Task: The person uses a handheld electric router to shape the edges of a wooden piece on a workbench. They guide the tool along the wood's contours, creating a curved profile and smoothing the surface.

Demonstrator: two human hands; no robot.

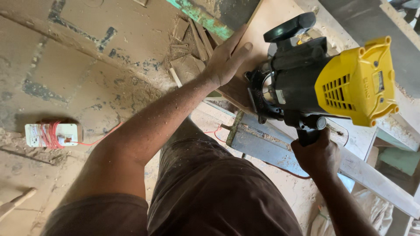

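The right hand [316, 154] has its fingers wrapped tightly around the black side handle of a wood router [326, 83], a heavy machine with a yellow motor cap and a black body. The router stands with its base on the edge of a light plywood board [267, 17], which lies on the bench [262, 146] in front of the person. The left hand [225, 59] lies flat on the board just beside the router base, fingers pressed together and stretched out, the thumb touching the board edge; it seems to hold the board down so that it does not slide under the machine. The second knob of the router, at the far side, is free.

On the dusty floor [87, 52] lie wood offcuts [187, 65] and sawdust. Further to the left there is a white socket box [53, 134] with red wire wound around it; I cannot tell if this wire goes to the router.
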